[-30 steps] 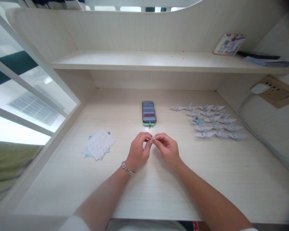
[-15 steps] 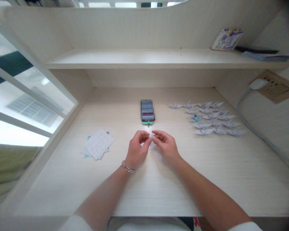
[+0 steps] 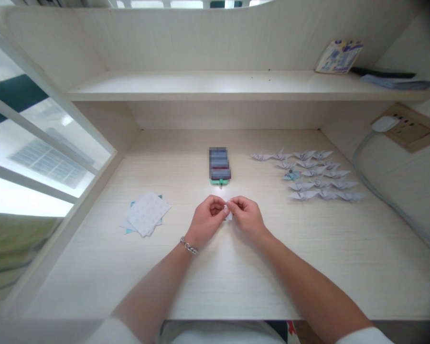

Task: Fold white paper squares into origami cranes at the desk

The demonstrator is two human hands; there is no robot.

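paper [image 3: 229,217] pinched by both hands [image 3: 207,219] [image 3: 250,219], well inside the desk edge [image 3: 232,318]

Over a pale wood-grain surface [image 3: 232,286], a bare left hand [image 3: 207,220], with a silver chain-link bracelet [image 3: 188,245] at the wrist, meets a bare right hand [image 3: 250,217]; their fingers pinch a small white piece of folded paper [image 3: 229,216], mostly hidden between them. Just beyond lies a dark rectangular phone [image 3: 220,165], green along its near edge. Left of the hands is a loose stack of white patterned paper sheets [image 3: 147,213], light-blue corners showing beneath. To the right, white folded-paper cranes [image 3: 303,195] stand in rows, with one light-blue folded-paper crane [image 3: 291,175] at their left side. Behind runs a pale wooden shelf [image 3: 200,83].
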